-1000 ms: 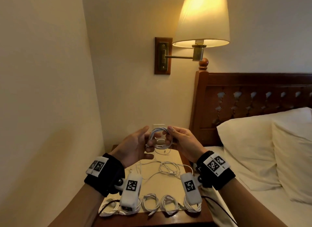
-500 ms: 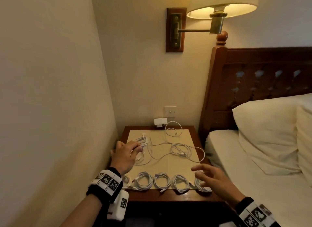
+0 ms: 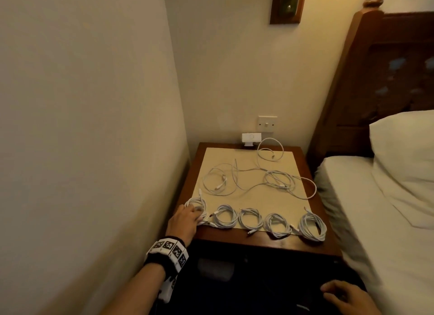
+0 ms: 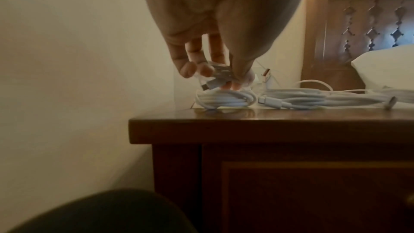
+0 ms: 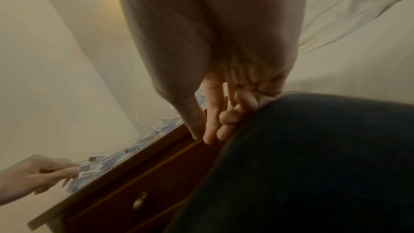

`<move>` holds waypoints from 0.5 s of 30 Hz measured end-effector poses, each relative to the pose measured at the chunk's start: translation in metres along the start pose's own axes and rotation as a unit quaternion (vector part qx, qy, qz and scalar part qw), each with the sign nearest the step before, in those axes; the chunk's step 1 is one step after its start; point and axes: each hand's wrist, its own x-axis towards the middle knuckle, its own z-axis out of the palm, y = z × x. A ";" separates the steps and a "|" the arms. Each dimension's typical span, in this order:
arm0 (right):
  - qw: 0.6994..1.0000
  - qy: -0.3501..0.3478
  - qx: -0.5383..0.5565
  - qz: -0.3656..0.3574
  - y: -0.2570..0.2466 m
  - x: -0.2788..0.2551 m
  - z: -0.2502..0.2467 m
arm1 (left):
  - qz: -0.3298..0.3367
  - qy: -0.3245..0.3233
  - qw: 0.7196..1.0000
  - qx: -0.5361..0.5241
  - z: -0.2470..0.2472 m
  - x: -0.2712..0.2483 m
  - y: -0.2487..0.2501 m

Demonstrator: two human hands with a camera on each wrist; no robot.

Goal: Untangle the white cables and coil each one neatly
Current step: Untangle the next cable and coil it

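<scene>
Now 5 coils (image 3: 250,218) in row; left hand (image 3: 184,222) pinches 1st coil (image 3: 196,205), right hand (image 3: 347,297) relaxed.

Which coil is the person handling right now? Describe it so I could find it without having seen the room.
Start at the wooden nightstand between the wall and the bed; a row of five coiled white cables lies along its front edge. The one in question is the leftmost coil, nearest the wall. It alone has the left hand on it, fingers pinching its strands.
</scene>
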 end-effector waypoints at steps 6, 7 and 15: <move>0.998 -0.020 -0.059 -0.006 -0.004 0.007 0.000 | -0.014 -0.022 1.000 -0.014 -0.002 -0.004 0.005; 0.998 -0.020 -0.066 -0.001 -0.004 0.008 0.000 | -0.016 -0.022 0.999 -0.020 -0.002 -0.004 0.005; 0.998 -0.017 -0.065 -0.013 -0.004 0.011 0.003 | -0.030 0.020 0.997 -0.063 -0.004 -0.001 0.005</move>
